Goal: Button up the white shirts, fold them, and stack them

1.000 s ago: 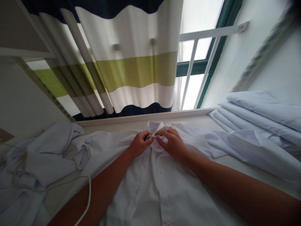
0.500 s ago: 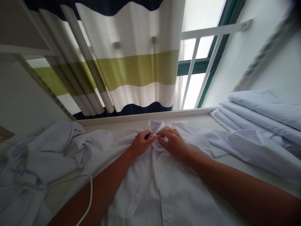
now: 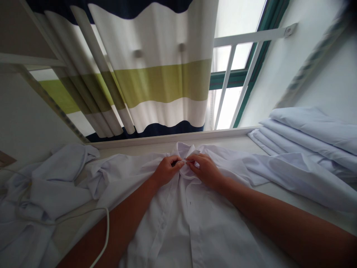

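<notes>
I've just got the one head cam, looking forward and down along both forearms [image 3: 251,204], pretty close in, left hand [image 3: 166,171] and right hand [image 3: 205,169] mid-frame over the white shirt [image 3: 220,230], curtain [image 3: 164,85] and window [image 3: 227,106] up top, folded stack [image 3: 315,128] at right edge

I see the bare right hand [image 3: 206,169] curling its fingers more closely than a second ago, its fingertips eased slightly away from the bare left hand [image 3: 166,170]; between them, the raised edge of the white cloth shirt [image 3: 220,230] now arches less.
</notes>
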The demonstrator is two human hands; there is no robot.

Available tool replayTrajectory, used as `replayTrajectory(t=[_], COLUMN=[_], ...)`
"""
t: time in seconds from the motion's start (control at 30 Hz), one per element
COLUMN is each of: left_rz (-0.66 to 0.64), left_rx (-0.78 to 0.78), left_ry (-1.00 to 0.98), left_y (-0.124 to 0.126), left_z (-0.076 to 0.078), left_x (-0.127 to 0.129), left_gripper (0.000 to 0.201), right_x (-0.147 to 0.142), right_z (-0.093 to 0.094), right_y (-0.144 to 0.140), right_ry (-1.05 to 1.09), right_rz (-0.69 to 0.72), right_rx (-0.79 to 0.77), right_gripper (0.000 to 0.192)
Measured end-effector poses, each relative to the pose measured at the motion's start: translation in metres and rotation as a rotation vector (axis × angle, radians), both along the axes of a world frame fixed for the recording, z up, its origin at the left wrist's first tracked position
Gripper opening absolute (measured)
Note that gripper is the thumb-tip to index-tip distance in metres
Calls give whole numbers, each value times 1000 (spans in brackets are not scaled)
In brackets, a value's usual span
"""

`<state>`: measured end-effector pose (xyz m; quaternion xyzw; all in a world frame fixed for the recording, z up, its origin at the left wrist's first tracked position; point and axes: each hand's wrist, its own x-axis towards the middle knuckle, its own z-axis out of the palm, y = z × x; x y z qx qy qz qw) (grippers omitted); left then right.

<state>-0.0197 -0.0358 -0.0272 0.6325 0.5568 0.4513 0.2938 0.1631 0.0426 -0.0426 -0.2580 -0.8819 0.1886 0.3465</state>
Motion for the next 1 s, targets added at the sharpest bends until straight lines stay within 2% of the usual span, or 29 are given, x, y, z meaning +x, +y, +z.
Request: replayTrajectory(t=[0.3,0.57,1.0], left_rz=[-13,-4,9], left_rx=[-12,4,-33], left_ry=[-46,-77,-169], left_y=[1,4,2], left_z=[0,-3,1], left_x=[0,0,2], left_gripper=[28,25,21], right_x=[0,-3,-3], right_z=[2,1,1], right_y=[-2,-4,-5], right_ry=[5,72,62], right_rz=[17,-2,-4], right_rx=[-47,-180,-212], right_gripper=[11,11,6])
